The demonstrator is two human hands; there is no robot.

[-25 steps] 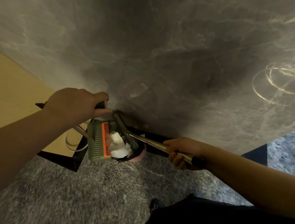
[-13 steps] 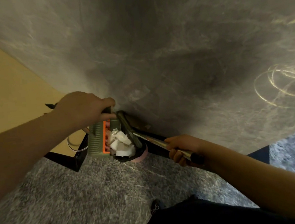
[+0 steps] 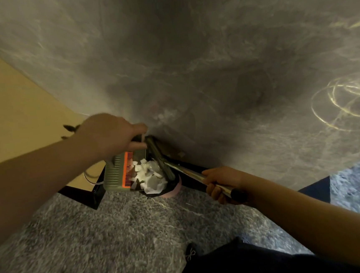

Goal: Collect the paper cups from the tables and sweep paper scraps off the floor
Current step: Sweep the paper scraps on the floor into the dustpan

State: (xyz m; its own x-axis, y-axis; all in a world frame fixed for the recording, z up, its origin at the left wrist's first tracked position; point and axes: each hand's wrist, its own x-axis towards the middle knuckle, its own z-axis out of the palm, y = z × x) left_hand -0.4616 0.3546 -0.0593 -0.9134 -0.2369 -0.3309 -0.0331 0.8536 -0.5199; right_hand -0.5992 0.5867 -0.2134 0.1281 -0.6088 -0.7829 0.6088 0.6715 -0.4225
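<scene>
No readable text, labels or numbers anywhere in view

Two bare forearms, no sleeves reaching wrist or elbow within view, no watch, ring or band visible on left hand (image 3: 107, 134) or right hand (image 3: 222, 181). Dark clothing (image 3: 240, 266), navy or black, filling the bottom edge at centre, loosely draped, no print legible. Dark shoe (image 3: 190, 252) peeking out just above it, with a small pale lace bow on top. Fingernails short where visible; finer detail blurred.
</scene>
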